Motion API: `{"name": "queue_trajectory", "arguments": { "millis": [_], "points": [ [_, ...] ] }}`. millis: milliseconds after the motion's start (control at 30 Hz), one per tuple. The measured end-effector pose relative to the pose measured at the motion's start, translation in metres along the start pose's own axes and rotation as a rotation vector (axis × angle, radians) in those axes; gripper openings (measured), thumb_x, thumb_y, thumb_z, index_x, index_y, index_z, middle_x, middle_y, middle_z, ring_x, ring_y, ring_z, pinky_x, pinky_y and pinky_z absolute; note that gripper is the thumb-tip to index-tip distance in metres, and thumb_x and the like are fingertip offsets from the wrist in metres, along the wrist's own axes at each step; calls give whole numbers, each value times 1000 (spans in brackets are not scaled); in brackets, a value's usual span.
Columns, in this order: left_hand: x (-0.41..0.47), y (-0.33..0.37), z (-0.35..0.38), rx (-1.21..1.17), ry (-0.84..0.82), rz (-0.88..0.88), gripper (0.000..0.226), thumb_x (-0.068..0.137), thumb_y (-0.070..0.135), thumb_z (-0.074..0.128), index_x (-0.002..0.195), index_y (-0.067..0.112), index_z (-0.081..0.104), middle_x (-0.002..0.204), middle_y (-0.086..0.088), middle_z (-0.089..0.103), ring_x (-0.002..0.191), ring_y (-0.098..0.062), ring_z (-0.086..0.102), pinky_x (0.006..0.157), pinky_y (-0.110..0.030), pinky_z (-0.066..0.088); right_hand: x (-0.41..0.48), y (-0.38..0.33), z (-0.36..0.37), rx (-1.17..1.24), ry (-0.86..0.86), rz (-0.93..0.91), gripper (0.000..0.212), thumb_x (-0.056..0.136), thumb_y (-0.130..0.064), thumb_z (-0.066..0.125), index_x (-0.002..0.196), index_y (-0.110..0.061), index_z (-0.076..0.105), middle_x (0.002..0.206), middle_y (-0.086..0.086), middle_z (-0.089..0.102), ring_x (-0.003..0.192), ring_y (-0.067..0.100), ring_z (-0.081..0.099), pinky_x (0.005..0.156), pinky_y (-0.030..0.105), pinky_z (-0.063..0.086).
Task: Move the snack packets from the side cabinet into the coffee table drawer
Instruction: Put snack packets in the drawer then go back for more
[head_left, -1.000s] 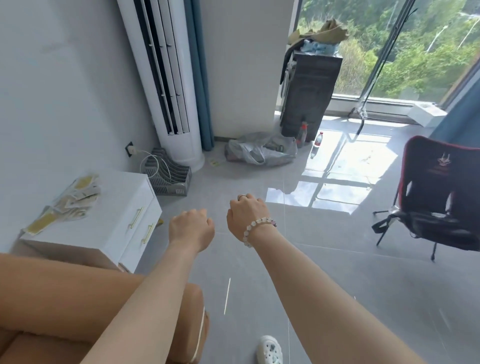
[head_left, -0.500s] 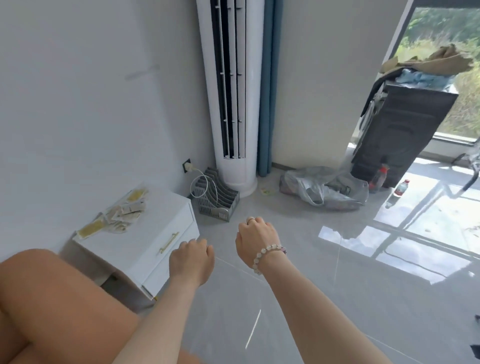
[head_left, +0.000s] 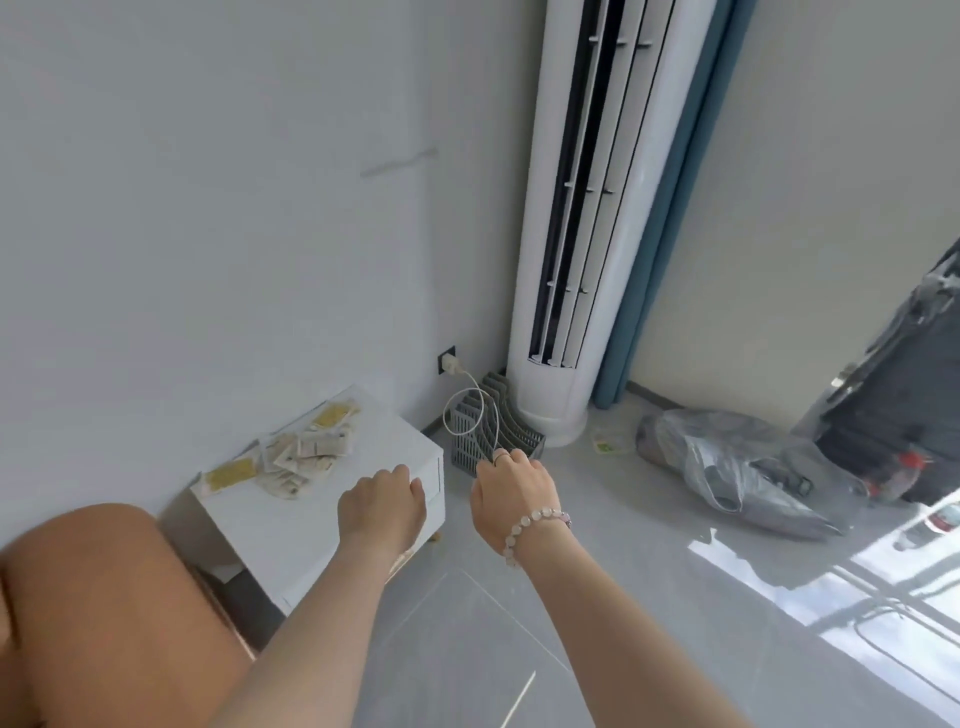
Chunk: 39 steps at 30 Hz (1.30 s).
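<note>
Head view shows us reaching toward the side cabinet (head_left: 332, 525), nothing picked up yet. Our left hand (head_left: 382, 512) hangs over its top, fingers curled loosely and holding nothing. Our right hand (head_left: 514, 501) hovers beside it over the floor, also loosely curled and empty. The snack packets (head_left: 296, 457) lie scattered just beyond our left fingertips. Next, we judge, the left hand must stretch forward, open, and gather them.
</note>
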<state>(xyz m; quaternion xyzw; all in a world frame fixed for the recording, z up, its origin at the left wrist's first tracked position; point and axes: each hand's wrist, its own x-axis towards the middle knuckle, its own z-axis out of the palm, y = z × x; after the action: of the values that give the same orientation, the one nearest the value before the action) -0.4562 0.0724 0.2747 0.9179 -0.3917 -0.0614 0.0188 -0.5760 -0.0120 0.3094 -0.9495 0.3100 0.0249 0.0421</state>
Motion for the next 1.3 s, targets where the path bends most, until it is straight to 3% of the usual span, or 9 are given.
{"name": "queue_trajectory", "arguments": {
  "millis": [167, 333, 667, 900, 1067, 1200, 1300],
  "points": [
    [40, 7, -10, 27, -22, 29, 39, 102, 32, 21, 120, 12, 50, 118, -6, 60, 108, -26, 57, 80, -32, 42, 44, 1, -4, -40, -23, -23, 36, 98, -25, 31, 121, -9, 54, 123, 9, 53, 115, 25, 46, 94, 34, 37],
    [83, -19, -20, -5, -18, -63, 40, 102, 34, 21, 121, 13, 49, 119, -5, 60, 110, -25, 57, 76, -31, 40, 111, 1, -24, -7, 28, -9, 38, 99, -26, 30, 124, -9, 53, 127, 9, 51, 120, 24, 44, 97, 35, 37],
    [166, -97, 3, -72, -81, -317, 39, 102, 35, 22, 121, 13, 48, 119, -4, 60, 110, -23, 58, 77, -30, 40, 246, -59, 8, 16, -83, -251, 35, 98, -23, 30, 119, -8, 54, 122, 9, 52, 116, 24, 45, 92, 33, 37],
    [249, -162, 12, -141, -137, -541, 39, 101, 35, 24, 117, 12, 50, 114, -5, 61, 105, -24, 59, 77, -30, 41, 369, -82, 34, -12, -205, -197, 33, 93, -24, 37, 121, -11, 51, 123, 6, 50, 116, 21, 44, 90, 31, 36],
    [275, -205, 31, -258, -210, -789, 39, 100, 34, 27, 128, 16, 46, 124, -5, 56, 115, -25, 52, 87, -31, 42, 438, -88, 70, -155, -390, -140, 50, 84, -32, 51, 128, -10, 43, 130, 7, 43, 121, 23, 41, 93, 29, 37],
    [269, -238, 52, -295, -318, -870, 42, 98, 35, 33, 134, 14, 41, 130, -5, 52, 118, -24, 50, 93, -34, 44, 467, -106, 100, -214, -474, -166, 64, 78, -39, 59, 131, -12, 36, 135, 7, 37, 123, 24, 39, 96, 29, 36],
    [269, -259, 72, -345, -387, -914, 47, 96, 37, 41, 138, 17, 37, 134, -2, 47, 119, -21, 49, 90, -33, 44, 474, -119, 134, -345, -513, -238, 75, 76, -43, 58, 139, -16, 28, 148, 8, 27, 138, 29, 22, 112, 43, 17]
  ]
}}
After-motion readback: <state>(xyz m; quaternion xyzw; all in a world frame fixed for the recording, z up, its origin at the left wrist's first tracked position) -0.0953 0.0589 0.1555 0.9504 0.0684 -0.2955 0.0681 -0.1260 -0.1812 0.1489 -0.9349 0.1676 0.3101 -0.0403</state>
